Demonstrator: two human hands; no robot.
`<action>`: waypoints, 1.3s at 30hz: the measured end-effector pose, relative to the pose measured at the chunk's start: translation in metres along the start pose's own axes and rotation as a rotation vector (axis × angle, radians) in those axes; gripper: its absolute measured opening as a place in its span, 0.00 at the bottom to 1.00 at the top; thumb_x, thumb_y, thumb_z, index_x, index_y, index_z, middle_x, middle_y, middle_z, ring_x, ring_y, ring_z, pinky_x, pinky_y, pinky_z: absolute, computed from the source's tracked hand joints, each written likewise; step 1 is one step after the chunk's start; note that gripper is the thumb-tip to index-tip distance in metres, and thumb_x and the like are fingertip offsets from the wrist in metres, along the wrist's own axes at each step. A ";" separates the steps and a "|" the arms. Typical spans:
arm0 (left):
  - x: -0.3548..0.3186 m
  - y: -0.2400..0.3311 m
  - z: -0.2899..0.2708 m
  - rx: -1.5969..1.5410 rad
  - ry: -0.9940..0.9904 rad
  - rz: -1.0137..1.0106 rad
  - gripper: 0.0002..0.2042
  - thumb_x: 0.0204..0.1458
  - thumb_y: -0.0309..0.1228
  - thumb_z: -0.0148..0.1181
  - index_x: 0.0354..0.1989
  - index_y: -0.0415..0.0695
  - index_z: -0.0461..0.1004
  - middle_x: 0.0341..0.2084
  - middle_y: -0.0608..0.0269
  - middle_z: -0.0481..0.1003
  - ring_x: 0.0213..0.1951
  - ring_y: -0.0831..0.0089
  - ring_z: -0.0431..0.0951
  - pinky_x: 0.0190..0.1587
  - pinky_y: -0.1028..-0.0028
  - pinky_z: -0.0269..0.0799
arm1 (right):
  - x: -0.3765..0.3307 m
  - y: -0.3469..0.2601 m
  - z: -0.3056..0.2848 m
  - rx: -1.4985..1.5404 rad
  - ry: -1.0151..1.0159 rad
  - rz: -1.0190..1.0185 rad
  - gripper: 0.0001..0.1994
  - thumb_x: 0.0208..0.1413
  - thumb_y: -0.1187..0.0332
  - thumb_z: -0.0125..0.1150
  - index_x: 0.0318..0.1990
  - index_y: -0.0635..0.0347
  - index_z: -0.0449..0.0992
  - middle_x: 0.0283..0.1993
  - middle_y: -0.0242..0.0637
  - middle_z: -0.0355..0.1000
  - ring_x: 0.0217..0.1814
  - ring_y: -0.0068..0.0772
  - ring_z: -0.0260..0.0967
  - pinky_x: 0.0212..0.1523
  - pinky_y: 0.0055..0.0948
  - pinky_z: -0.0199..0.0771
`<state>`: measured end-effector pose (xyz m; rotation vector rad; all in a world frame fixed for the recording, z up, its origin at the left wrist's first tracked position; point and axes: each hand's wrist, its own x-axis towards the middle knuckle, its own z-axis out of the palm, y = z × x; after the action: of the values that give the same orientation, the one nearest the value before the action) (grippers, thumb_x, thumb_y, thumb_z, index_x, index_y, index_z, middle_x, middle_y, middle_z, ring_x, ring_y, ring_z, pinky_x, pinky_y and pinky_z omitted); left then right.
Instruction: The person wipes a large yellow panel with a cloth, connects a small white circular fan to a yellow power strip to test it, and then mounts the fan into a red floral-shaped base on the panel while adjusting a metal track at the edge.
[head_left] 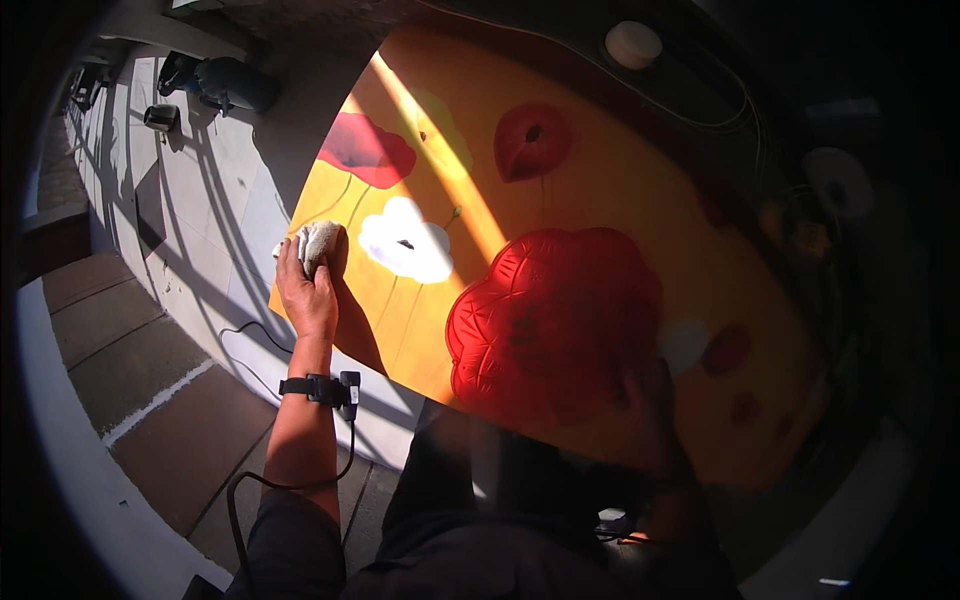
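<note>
My left hand point(306, 295) is closed around a crumpled off-white cloth point(318, 245) at the left edge of a yellow panel point(400, 350) painted with flowers. On the panel's near side lies a red flower-shaped piece point(500, 330) with a scalloped rim and quilted-looking creases; its right half is in deep shade. My right hand point(648, 388) is dim in the shadow, at the lower right rim of the red piece. It seems to touch the rim, but its fingers are too dark to make out.
A dark strap with a small box point(340, 390) and a cable is on my left wrist. Beyond the panel stands a round white object point(633, 45). Paved floor point(180, 430) runs along the left. A dark bulky object point(235, 83) and a small dark container point(160, 118) stand farther off.
</note>
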<state>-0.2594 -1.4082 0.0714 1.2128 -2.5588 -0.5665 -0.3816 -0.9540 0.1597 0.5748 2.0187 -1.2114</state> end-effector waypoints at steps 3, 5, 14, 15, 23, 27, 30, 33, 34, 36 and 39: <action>0.053 0.030 0.027 0.000 0.024 0.082 0.28 0.52 0.26 0.58 0.64 0.42 0.65 0.64 0.47 0.63 0.67 0.49 0.60 0.69 0.60 0.55 | -0.008 0.127 -0.068 -0.054 0.102 0.014 0.30 0.61 0.52 0.61 0.64 0.59 0.64 0.50 0.41 0.72 0.42 0.34 0.73 0.34 0.34 0.77; 0.078 0.086 0.054 -0.008 0.008 0.187 0.28 0.53 0.29 0.59 0.64 0.41 0.65 0.64 0.46 0.63 0.66 0.47 0.60 0.69 0.60 0.55 | -0.039 0.161 -0.102 -0.181 0.180 0.052 0.23 0.62 0.54 0.61 0.56 0.60 0.67 0.47 0.37 0.71 0.40 0.29 0.71 0.34 0.29 0.76; -0.056 0.295 0.145 -0.011 -0.297 1.012 0.21 0.57 0.31 0.55 0.60 0.52 0.70 0.63 0.57 0.65 0.64 0.48 0.62 0.66 0.53 0.58 | -0.112 0.182 -0.125 -0.098 0.345 0.019 0.10 0.62 0.64 0.57 0.43 0.61 0.71 0.34 0.36 0.70 0.36 0.28 0.67 0.36 0.33 0.71; -0.088 0.306 0.145 -0.025 -0.370 1.080 0.20 0.57 0.31 0.54 0.60 0.53 0.71 0.64 0.59 0.64 0.65 0.47 0.62 0.67 0.52 0.57 | -0.122 0.203 -0.133 -0.237 0.284 0.001 0.14 0.58 0.70 0.58 0.50 0.62 0.70 0.47 0.39 0.70 0.48 0.33 0.68 0.47 0.32 0.71; -0.210 0.236 0.081 -0.107 -0.799 1.222 0.19 0.55 0.32 0.58 0.56 0.55 0.75 0.64 0.54 0.64 0.65 0.44 0.62 0.65 0.47 0.58 | -0.175 0.262 -0.107 -0.004 0.451 0.101 0.17 0.60 0.62 0.59 0.52 0.62 0.70 0.42 0.44 0.72 0.43 0.39 0.70 0.44 0.42 0.71; -0.193 0.179 0.048 -0.030 -0.768 1.197 0.17 0.54 0.31 0.58 0.54 0.55 0.77 0.63 0.52 0.65 0.63 0.42 0.64 0.64 0.47 0.60 | -0.207 0.273 -0.097 0.101 0.429 0.236 0.21 0.59 0.68 0.59 0.59 0.63 0.67 0.53 0.41 0.71 0.53 0.37 0.68 0.54 0.37 0.70; -0.183 0.147 0.037 0.081 -0.726 1.110 0.17 0.54 0.29 0.58 0.52 0.55 0.78 0.62 0.51 0.66 0.64 0.42 0.63 0.66 0.50 0.58 | -0.225 0.247 -0.085 0.325 0.462 0.224 0.20 0.59 0.69 0.59 0.59 0.62 0.68 0.50 0.40 0.73 0.51 0.37 0.71 0.49 0.35 0.73; -0.180 0.167 0.020 0.120 -0.743 1.222 0.20 0.54 0.22 0.55 0.55 0.55 0.76 0.60 0.49 0.67 0.65 0.47 0.62 0.67 0.51 0.58 | -0.237 0.266 -0.081 0.624 0.445 0.304 0.17 0.60 0.69 0.58 0.56 0.60 0.70 0.44 0.37 0.73 0.42 0.32 0.72 0.40 0.31 0.75; -0.184 0.165 0.021 0.100 -0.741 1.168 0.20 0.55 0.22 0.54 0.55 0.54 0.76 0.59 0.49 0.67 0.65 0.47 0.62 0.67 0.51 0.58 | -0.238 0.267 -0.080 0.638 0.444 0.315 0.14 0.61 0.68 0.57 0.53 0.59 0.71 0.38 0.35 0.74 0.35 0.28 0.71 0.35 0.28 0.73; -0.194 0.164 0.023 0.053 -0.736 1.027 0.20 0.55 0.22 0.54 0.56 0.52 0.75 0.59 0.48 0.67 0.66 0.47 0.61 0.68 0.52 0.57 | -0.246 0.276 -0.079 0.684 0.462 0.324 0.11 0.61 0.68 0.56 0.49 0.58 0.73 0.30 0.32 0.74 0.28 0.24 0.71 0.29 0.24 0.71; -0.211 0.169 0.026 0.018 -0.721 0.840 0.21 0.56 0.23 0.54 0.59 0.50 0.71 0.61 0.48 0.66 0.67 0.47 0.60 0.68 0.52 0.56 | -0.256 0.295 -0.084 0.741 0.526 0.310 0.09 0.61 0.68 0.57 0.47 0.58 0.74 0.28 0.31 0.74 0.26 0.23 0.70 0.27 0.24 0.70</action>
<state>-0.2540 -1.1389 0.1110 -0.2099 -3.2652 -0.8516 -0.0437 -0.7475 0.2102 1.6419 1.7119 -1.7222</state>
